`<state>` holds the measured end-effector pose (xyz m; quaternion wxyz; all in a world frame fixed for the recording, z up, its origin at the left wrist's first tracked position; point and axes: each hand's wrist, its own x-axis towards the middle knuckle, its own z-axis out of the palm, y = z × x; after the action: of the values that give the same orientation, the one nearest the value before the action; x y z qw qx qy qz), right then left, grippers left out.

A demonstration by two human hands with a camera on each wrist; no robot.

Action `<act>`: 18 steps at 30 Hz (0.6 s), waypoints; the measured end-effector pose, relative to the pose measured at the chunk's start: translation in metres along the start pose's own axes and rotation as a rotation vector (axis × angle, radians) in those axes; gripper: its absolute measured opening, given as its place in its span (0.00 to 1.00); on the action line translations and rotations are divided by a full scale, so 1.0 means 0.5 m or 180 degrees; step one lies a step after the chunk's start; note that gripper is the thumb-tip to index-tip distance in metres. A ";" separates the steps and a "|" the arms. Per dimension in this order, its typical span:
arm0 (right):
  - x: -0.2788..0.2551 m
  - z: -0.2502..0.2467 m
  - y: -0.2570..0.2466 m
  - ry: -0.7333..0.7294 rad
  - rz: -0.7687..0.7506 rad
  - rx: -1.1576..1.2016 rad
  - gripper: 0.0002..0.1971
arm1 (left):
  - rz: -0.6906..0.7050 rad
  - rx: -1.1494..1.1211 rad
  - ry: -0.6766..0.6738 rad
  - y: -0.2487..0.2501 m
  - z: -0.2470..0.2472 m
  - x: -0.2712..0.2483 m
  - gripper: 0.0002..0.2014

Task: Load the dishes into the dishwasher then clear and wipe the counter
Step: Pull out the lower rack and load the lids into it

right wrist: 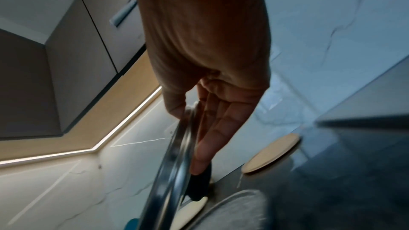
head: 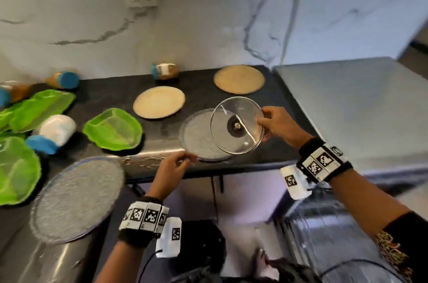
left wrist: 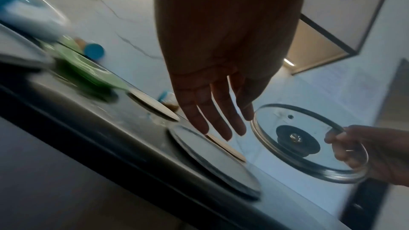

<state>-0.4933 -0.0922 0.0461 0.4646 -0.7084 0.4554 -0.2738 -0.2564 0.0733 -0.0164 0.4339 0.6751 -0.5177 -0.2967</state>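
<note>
Dark counter [head: 162, 143] stretches ahead of both hands, and the grey dishwasher top [head: 352, 106] sits just right of the right hand. Off to the far left of the left hand, green leaf-shaped dishes [head: 113, 130] crowd together, with a big textured silver plate [head: 76, 199] lying at the counter's near corner, left of that wrist. A second silver plate [head: 196, 136] lies flat between the two hands, partly under the lifted lid. Beyond the hands, toward the wall, two tan round plates [head: 159, 102] rest flat and well apart. And there it is: the glass lid [head: 236, 124] is up off the counter, tilted, its black knob facing away from the camera. The right hand [head: 278, 123] pinches its rim, thumb on one face and fingers on the other. The left hand [head: 176, 164] hovers at the counter edge, fingers straight and holding nothing; whether its fingertips touch the silver plate, I can't tell. Blue-capped jars [head: 164, 70] lie toppled by the wall, farthest from the hands.
</note>
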 end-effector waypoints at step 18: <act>-0.717 -0.353 0.686 0.0240 0.2635 -0.0113 0.06 | 0.2006 0.1955 -0.2091 0.278 0.753 0.113 0.26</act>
<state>-0.9267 0.1056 -0.1784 0.5061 -0.4629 0.7231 -0.0818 -0.6214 -0.0977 -0.0580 0.1003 0.4549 -0.8658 -0.1828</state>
